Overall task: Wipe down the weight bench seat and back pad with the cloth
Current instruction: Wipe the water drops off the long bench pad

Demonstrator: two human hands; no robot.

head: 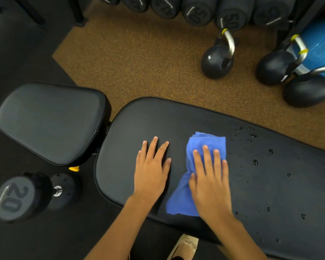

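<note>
We see the blue cloth (201,166) lying crumpled on the black back pad (176,124) of the weight bench, about midway across the pad's width. Our right hand (210,182) lies flat on top of it, palm down, fingers (206,156) stretched out and close together, pressing the cloth to the surface rather than gripping it. Cloth shows beyond the fingertips and out from under the thumb side of the palm, trailing back toward the near edge of the pad.

Our left hand (152,173) rests just beside the right one, on the thumb side, apart from the cloth. It is open and flat, fingers slightly fanned, touching bare vinyl.

On the little-finger side of the right hand the pad is dotted with water droplets (255,162), thickest ahead of the fingertips and scattered toward the far end of the pad. The stretch under and past the left hand looks dry.

Further out past the left hand sits the seat pad (51,122), separated from the back pad by a narrow gap. Nearer us on that side a 20 dumbbell (26,196) stands on the dark floor. Ahead of both hands, across the speckled brown floor (139,59), three kettlebells (218,61) stand below a row of racked dumbbells (197,12), with a blue ball (321,45) behind them. A beige shoe (186,246) shows below the wrists.
</note>
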